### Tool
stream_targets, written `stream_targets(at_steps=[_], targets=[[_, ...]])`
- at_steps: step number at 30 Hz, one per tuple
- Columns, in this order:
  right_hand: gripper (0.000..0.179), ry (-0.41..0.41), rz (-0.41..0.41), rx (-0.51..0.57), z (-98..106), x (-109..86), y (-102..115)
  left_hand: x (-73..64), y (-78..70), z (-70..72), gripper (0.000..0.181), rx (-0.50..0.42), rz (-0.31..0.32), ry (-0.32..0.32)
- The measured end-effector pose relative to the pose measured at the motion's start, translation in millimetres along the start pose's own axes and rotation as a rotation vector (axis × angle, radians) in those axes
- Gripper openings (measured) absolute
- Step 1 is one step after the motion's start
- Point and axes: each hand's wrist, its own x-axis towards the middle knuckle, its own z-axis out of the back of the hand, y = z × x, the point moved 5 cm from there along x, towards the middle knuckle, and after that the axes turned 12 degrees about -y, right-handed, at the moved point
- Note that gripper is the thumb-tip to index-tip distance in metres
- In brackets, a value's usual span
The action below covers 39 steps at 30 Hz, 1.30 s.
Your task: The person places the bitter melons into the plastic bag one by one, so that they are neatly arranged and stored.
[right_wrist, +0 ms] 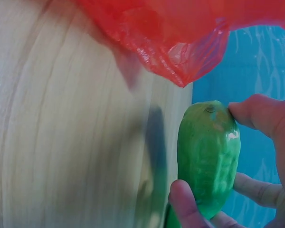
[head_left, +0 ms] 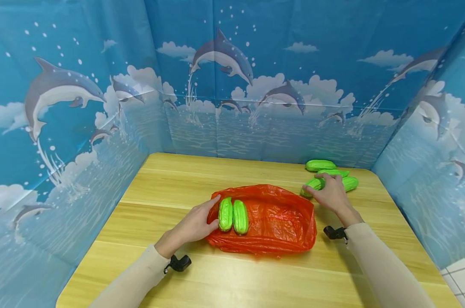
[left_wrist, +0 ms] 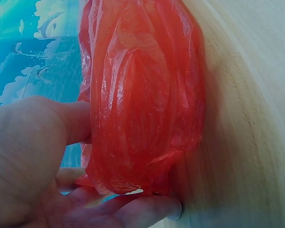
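Note:
A red plastic bag (head_left: 282, 222) lies spread with its mouth up on the table. Two bright green cucumbers (head_left: 240, 217) rest side by side in its left end. My left hand (head_left: 192, 222) grips the bag's left end; in the left wrist view the thumb and fingers (left_wrist: 152, 209) lie around the thin red plastic. At the back right, my right hand (head_left: 332, 194) holds another green cucumber (right_wrist: 206, 161) between thumb and fingers. More cucumbers, among them a far one (head_left: 320, 165), lie just beyond and beside that hand, which partly covers them.
The wooden table (head_left: 171, 188) ends at a blue dolphin-print curtain (head_left: 255, 128) along the back and sides. A black wrist camera (head_left: 180, 263) is strapped to my left wrist, another (head_left: 334, 233) to my right. White floor tiles (head_left: 461, 276) show at the lower right.

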Motion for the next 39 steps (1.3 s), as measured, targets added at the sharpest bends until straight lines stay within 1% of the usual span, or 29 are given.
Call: stream_targets(at_steps=[5,12,18,23,27,35,39], targets=[[0.088,-0.016,0.004,0.02,3,0.3,5,-0.1,-0.1,0.5,0.08,-0.005,0.006,0.002],[0.093,-0.024,-0.003,0.039,7,2.2,11,0.2,0.2,1.0,0.08,-0.005,0.004,0.005],[0.09,-0.056,0.013,0.055,12,2.0,18,1.0,-0.2,1.9,0.081,0.0,-0.008,0.009],[0.089,-0.076,0.016,0.064,15,0.0,21,0.8,1.6,0.9,0.081,-0.006,0.006,0.013],[0.087,-0.113,0.03,0.076,20,-1.0,24,0.8,1.7,0.1,0.081,-0.014,0.009,0.007],[0.07,-0.199,0.069,0.15,32,-5.5,31,1.0,-0.8,-0.8,0.082,-0.012,0.014,0.003],[0.066,-0.218,0.077,0.18,38,-12.4,37,0.2,-0.4,-2.0,0.082,-0.009,0.019,0.005]])
